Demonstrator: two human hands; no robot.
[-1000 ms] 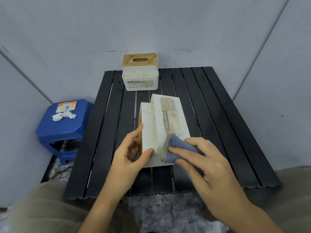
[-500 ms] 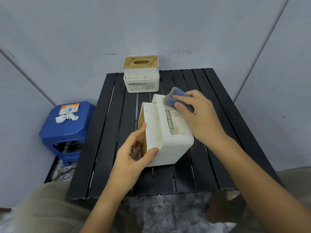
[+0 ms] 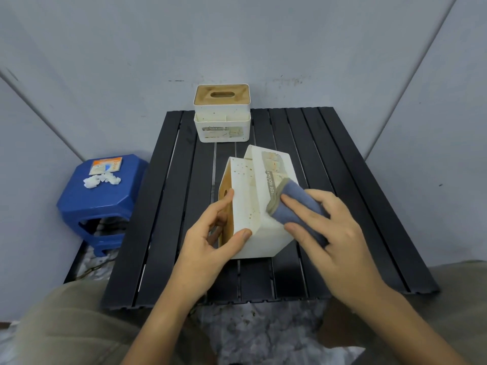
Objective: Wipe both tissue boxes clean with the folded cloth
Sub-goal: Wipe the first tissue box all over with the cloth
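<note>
Where the grey wall meets the floor on the left stands a blue stool (image 3: pixel 102 196), and on its seat lie an orange-and-white packet (image 3: pixel 106 165) and, just in front of it, a few crumpled white tissue scraps (image 3: pixel 101 180). Just beside the stool is a black slatted table (image 3: pixel 168 206), which carries both tissue boxes.

At the near middle of the table, the left hand (image 3: pixel 208 241) grips the nearer tissue box (image 3: pixel 253 206) – thumb curled over its near corner, forefinger stretched up along the left edge, the other fingers tucked against the wooden lid. This box is tipped on its side, so the tan wooden lid with its slot faces left and a white wall speckled with brown spots faces up. A printed label with grey lettering runs along the raised front pocket.

Well behind it, at the far edge of the table and against the wall, the second tissue box (image 3: pixel 222 114) stands upright, its wooden lid on top and its front pocket towards the camera; small dark specks show on its white walls.

To the right, the right hand (image 3: pixel 324 233) presses a folded blue cloth (image 3: pixel 292 204) onto the tipped box – fingers spread fairly straight over the cloth, thumb at its near edge. A grey-brown edge of the cloth lies against the label. Khaki-clad knees show at the bottom corners, either side of the forearms.
</note>
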